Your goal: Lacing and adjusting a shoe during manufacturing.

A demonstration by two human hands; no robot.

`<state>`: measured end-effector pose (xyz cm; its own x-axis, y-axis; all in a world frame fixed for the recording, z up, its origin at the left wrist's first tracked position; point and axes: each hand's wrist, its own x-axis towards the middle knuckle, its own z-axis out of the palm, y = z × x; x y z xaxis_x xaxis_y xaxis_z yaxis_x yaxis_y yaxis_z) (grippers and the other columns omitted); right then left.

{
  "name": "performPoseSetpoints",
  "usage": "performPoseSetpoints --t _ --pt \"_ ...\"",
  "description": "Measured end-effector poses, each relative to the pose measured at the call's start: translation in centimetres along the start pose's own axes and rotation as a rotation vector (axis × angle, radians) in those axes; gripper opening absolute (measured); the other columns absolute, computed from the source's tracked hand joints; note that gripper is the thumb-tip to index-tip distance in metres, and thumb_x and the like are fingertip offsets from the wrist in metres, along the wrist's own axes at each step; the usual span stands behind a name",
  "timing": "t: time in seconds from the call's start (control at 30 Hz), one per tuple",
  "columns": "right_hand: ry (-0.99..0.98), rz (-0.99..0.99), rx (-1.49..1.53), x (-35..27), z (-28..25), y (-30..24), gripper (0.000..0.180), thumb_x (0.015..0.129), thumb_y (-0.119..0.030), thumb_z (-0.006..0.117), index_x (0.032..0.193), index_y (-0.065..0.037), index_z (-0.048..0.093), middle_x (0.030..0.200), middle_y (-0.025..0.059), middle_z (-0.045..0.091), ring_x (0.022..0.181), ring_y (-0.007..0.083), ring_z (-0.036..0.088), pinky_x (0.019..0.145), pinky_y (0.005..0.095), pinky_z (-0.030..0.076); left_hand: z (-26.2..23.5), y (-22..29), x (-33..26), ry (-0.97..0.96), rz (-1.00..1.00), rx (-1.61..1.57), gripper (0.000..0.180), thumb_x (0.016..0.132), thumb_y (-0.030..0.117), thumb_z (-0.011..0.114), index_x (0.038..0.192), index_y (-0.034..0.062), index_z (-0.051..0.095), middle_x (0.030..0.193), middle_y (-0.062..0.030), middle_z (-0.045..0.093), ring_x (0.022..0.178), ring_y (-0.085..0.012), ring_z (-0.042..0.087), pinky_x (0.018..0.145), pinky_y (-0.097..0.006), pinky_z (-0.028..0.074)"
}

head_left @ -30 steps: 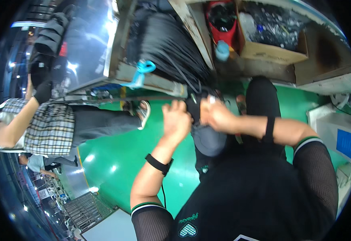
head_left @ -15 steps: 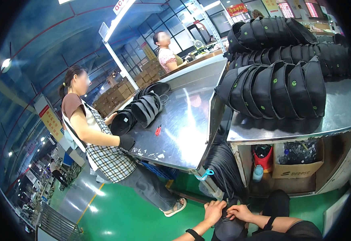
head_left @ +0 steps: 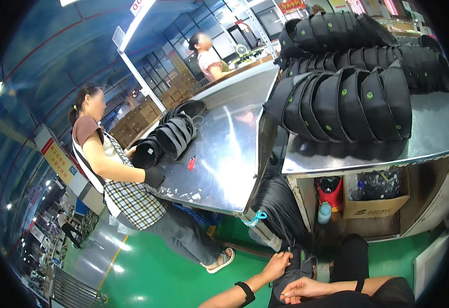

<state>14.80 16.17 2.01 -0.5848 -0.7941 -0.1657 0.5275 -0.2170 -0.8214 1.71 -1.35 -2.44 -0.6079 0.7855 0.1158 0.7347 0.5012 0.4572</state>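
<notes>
At the bottom of the view a dark, curved fabric piece (head_left: 286, 281) with a small green mark lies across my lap. My left hand (head_left: 277, 265) is closed at its far edge, fingertips pressed together on the dark material. Nearer to me, my right hand (head_left: 301, 290) is bent in a pinch over the near part of the piece; what lies between its fingertips is too small to make out. A bundle of long black strips (head_left: 281, 205) hangs just beyond my hands, beside the metal table leg.
Nested black shells (head_left: 348, 105) with green marks fill the right bench. Its shelf holds a cardboard box (head_left: 376, 205) and a light-blue bottle (head_left: 324, 213). A co-worker (head_left: 101, 149) stands at the metal table (head_left: 219, 174), which carries more shells and a red tool (head_left: 191, 163).
My right hand has moved toward me, away from my left hand, which stays near the far edge. The green-marked part of the piece is now uncovered. The whole view has shifted slightly.
</notes>
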Motion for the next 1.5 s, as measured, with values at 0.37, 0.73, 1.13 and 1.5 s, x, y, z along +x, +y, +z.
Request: performPoseSetpoints --t 0.37,0.73,1.13,1.5 --pt "0.179 -0.138 -0.034 -0.9 0.0 -1.0 0.023 0.098 -0.020 0.049 0.104 -0.002 0.062 0.077 0.0019 0.064 0.057 0.0066 0.057 0.051 0.0196 0.043 -1.8 3.3 -0.1 -0.093 0.072 0.382 0.044 0.081 0.025 0.065 0.119 0.0085 0.052 0.097 -0.0099 0.058 0.101 -0.0270 0.052 0.085 -0.038 0.039" --pt "0.337 -0.178 -0.031 -1.2 -0.2 -2.2 0.017 0.097 -0.013 0.047 0.098 -0.001 0.059 0.073 0.0012 0.061 0.049 0.0033 0.051 0.043 0.0177 0.036 -2.8 3.2 -0.2 0.040 -0.147 0.198 0.006 0.073 0.010 0.065 0.072 0.0096 0.059 0.076 -0.0039 0.055 0.082 -0.0236 0.053 0.075 -0.041 0.034" --pt "0.454 -0.142 -0.004 -2.5 -0.6 -1.3 0.018 0.096 -0.013 0.048 0.101 -0.001 0.059 0.072 0.0015 0.060 0.051 0.0032 0.050 0.047 0.0176 0.037 -4.7 5.6 -0.4 0.064 -0.135 0.346 0.014 0.072 0.018 0.072 0.082 0.0125 0.063 0.083 0.0003 0.058 0.093 -0.0234 0.053 0.083 -0.043 0.036" --pt "0.717 -0.304 -0.029 -1.0 -3.8 -0.4 0.013 0.091 -0.004 0.053 0.101 0.000 0.060 0.078 0.0058 0.066 0.054 0.0063 0.053 0.050 0.0199 0.041 -4.2 6.3 0.3 -0.049 0.013 0.581 0.005 0.072 0.010 0.062 0.074 0.0102 0.058 0.075 -0.0040 0.052 0.079 -0.0229 0.053 0.075 -0.039 0.035"
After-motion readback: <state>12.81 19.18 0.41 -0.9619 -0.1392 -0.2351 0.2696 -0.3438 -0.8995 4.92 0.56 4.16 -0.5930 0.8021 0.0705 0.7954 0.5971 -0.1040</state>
